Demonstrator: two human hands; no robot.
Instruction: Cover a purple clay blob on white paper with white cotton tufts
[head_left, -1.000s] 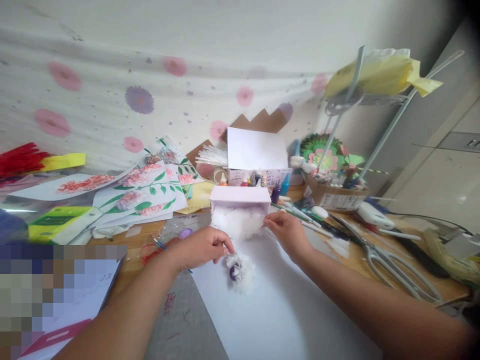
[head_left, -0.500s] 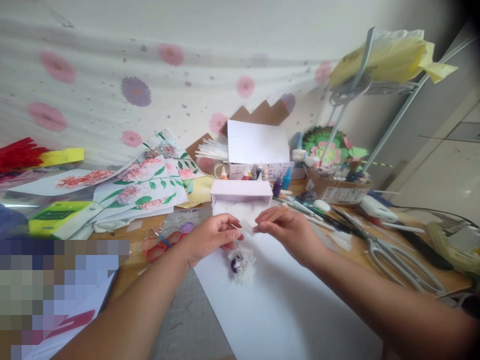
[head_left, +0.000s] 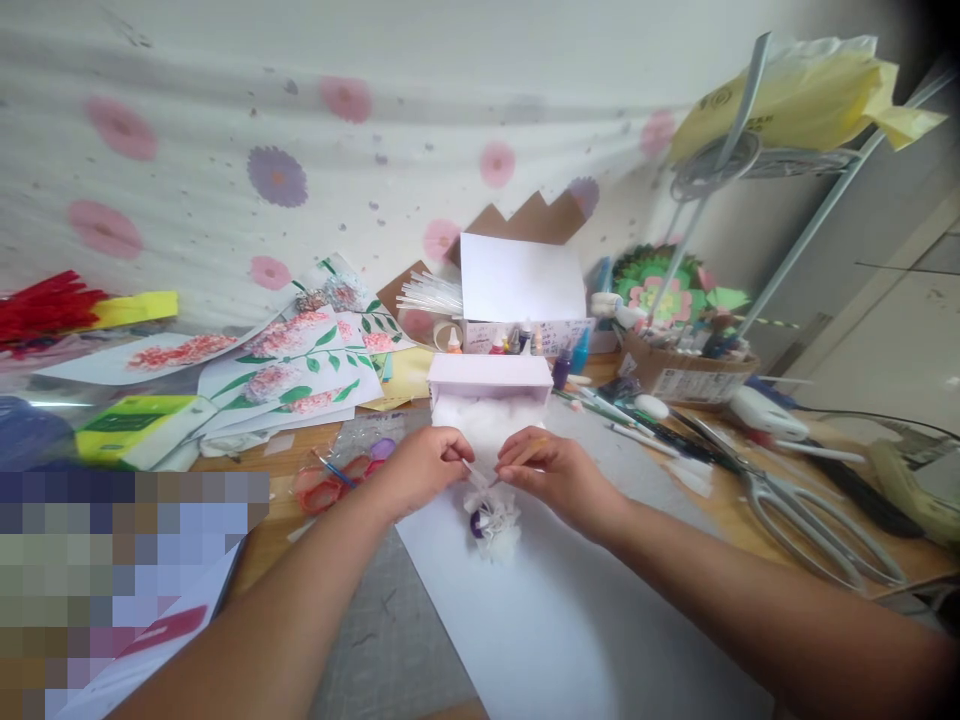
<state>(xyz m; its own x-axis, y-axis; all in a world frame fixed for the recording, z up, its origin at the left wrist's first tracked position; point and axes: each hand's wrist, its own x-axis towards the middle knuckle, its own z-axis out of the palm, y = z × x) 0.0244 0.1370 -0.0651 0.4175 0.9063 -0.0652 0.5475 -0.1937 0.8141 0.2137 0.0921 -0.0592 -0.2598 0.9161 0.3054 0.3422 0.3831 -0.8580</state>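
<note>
My left hand pinches one end of a small white translucent strip above the white sheet. Facing it, my right hand has its fingers closed at the strip's other end, with a thin tan stick lying along them. Just below both hands sits a ruffled white bundle with a dark purple round piece at its left side. Behind my fingers stands a small white box with white fluffy filling.
Large scissors, pens and a cardboard box lie to the right. Paint bottles stand behind the white box. Painted flower sheets, a yellow-green box and red scissors handles are on the left.
My left hand has closed its fingers on the strip, and the two hands are nearer each other, lower, close over the ruffled bundle. The whole view has shifted slightly.
</note>
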